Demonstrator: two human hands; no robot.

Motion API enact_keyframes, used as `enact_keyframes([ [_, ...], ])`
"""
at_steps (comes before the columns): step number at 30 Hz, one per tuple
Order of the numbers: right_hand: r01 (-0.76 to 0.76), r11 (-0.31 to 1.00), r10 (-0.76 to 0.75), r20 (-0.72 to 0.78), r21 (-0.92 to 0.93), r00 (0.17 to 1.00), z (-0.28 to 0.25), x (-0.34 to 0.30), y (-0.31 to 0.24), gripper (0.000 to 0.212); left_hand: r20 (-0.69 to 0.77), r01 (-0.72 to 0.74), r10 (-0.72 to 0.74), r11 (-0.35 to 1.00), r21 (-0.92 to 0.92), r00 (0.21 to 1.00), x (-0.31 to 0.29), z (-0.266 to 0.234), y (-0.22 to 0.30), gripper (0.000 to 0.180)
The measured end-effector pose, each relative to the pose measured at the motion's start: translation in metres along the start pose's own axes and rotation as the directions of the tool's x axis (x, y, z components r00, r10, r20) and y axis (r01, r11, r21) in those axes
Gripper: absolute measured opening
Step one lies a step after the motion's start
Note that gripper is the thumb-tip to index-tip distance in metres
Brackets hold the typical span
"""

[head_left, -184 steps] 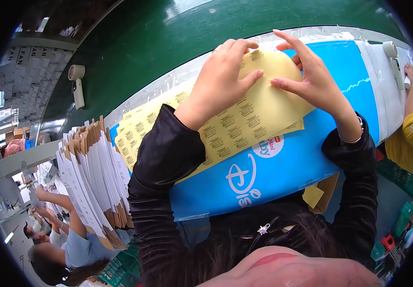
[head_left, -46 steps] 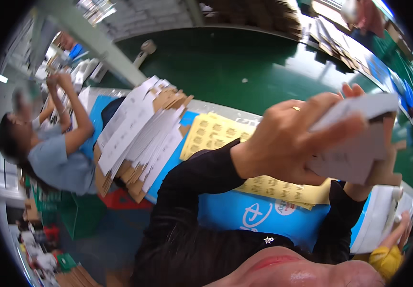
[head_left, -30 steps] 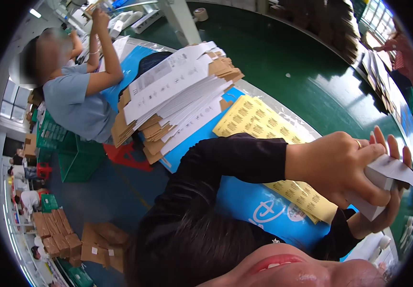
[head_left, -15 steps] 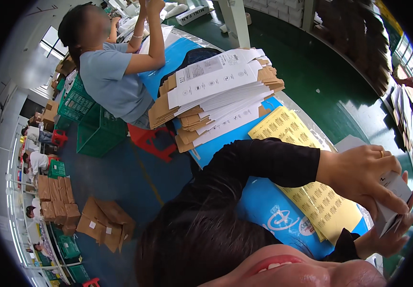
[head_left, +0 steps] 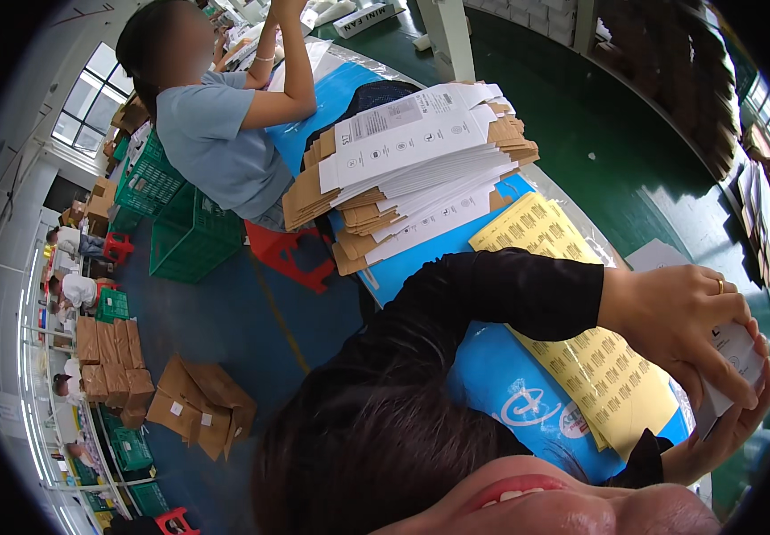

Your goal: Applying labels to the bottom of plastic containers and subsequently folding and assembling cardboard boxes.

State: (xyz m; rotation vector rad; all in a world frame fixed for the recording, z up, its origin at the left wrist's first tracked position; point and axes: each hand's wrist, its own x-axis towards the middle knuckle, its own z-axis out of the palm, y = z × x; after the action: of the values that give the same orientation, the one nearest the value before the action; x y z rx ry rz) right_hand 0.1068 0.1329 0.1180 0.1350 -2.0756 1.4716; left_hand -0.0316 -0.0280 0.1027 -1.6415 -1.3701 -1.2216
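Note:
A small white printed carton [head_left: 731, 367] is held between my two hands at the right edge of the view. My left hand [head_left: 684, 325], with a ring on one finger, reaches over it from above, thumb and fingers pressing on its sides. From below, my right hand [head_left: 742, 415] wraps its fingers round the carton's far side. Part of the carton is hidden by my fingers. Under my left forearm lie yellow sheets of printed labels [head_left: 617, 374] on a blue table mat [head_left: 483, 374]. Another white piece of card [head_left: 657, 255] lies just beyond my left wrist.
A tall stack of flat white-and-brown cartons [head_left: 421, 160] stands on the table ahead. Beyond it sits a co-worker in a light blue shirt [head_left: 211, 134], arms raised. Green crates [head_left: 193, 236], a red stool [head_left: 291, 259] and brown cardboard [head_left: 202, 406] are on the floor at left.
My right hand has moved up and closed further round the carton; the loose edge at its lower end no longer shows. My left hand keeps its grip. The whole view has shifted slightly.

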Motion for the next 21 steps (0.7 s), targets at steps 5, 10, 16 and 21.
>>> enact_keyframes([
  [5,-0.023,0.999,0.023,0.014,-0.046,1.000,-0.001,-0.001,-0.008,0.044,0.009,-0.023,0.023,1.000,-0.013,1.000,0.003,-0.002,0.002,0.041],
  [10,-0.014,0.986,0.018,0.022,-0.165,1.000,0.001,0.000,-0.013,0.048,0.049,-0.084,0.084,0.996,-0.002,0.995,0.008,-0.007,0.000,0.042],
  [16,0.089,0.994,-0.072,0.234,-0.061,0.969,-0.008,0.002,-0.018,0.058,0.070,-0.128,0.130,0.991,-0.027,0.989,0.007,-0.018,-0.002,0.043],
  [21,0.246,0.965,-0.229,0.171,-0.086,0.958,-0.003,0.032,-0.004,0.069,0.247,-0.172,0.080,0.911,0.376,0.966,-0.001,-0.047,-0.023,0.061],
])
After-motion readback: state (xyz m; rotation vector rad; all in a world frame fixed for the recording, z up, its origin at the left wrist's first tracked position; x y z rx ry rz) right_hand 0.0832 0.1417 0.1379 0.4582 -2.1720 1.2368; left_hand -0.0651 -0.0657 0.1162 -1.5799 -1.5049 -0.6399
